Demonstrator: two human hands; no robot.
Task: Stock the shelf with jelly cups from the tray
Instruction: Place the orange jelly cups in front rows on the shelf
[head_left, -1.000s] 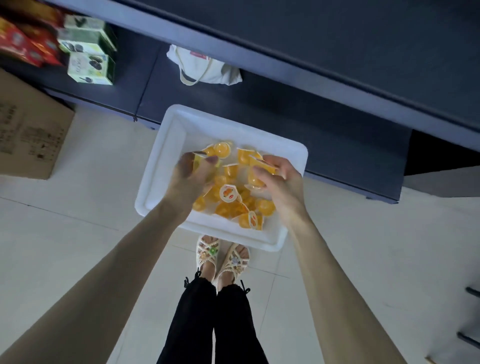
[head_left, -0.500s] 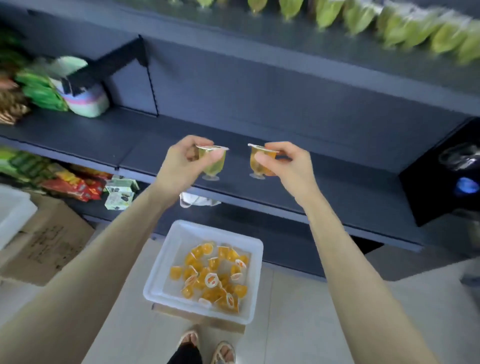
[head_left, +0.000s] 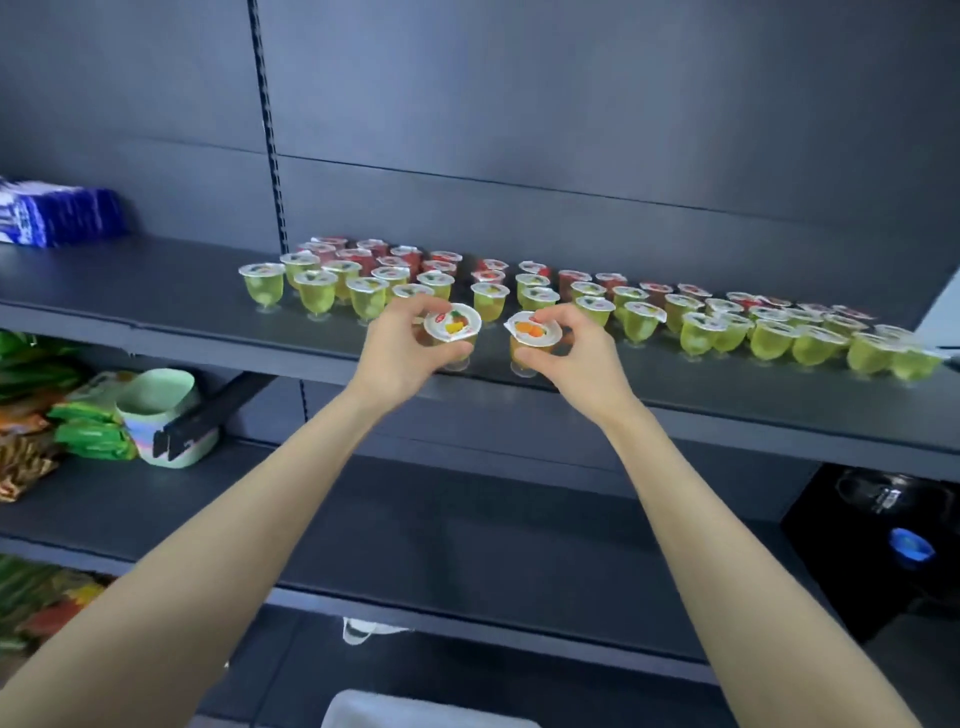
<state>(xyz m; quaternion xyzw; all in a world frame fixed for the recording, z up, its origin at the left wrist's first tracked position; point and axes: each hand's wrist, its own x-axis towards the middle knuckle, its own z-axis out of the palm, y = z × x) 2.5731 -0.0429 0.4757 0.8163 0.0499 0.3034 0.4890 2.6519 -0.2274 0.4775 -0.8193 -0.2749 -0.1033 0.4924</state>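
My left hand (head_left: 400, 348) grips a yellow jelly cup (head_left: 451, 326) with a white printed lid, held upright near the front edge of the dark shelf (head_left: 156, 306). Beside it my right hand (head_left: 579, 353) pinches an orange jelly cup (head_left: 534, 335) by its rim, its foot close to the shelf board; contact is unclear. Behind both stand rows of green jelly cups (head_left: 696, 335) and, further back, red jelly cups (head_left: 358, 255). Only a corner of the white tray (head_left: 395, 713) shows at the bottom edge.
A blue-and-white pack (head_left: 57, 213) lies at the shelf's far left. On the lower shelf sit green snack bags (head_left: 88, 431) and a pale green tub (head_left: 161, 415). A black appliance (head_left: 883, 540) stands at the lower right.
Both hands rose from the tray on the floor, each with a jelly cup, up to the stocked shelf. The view tilted upward, so the tray dropped almost out of sight.
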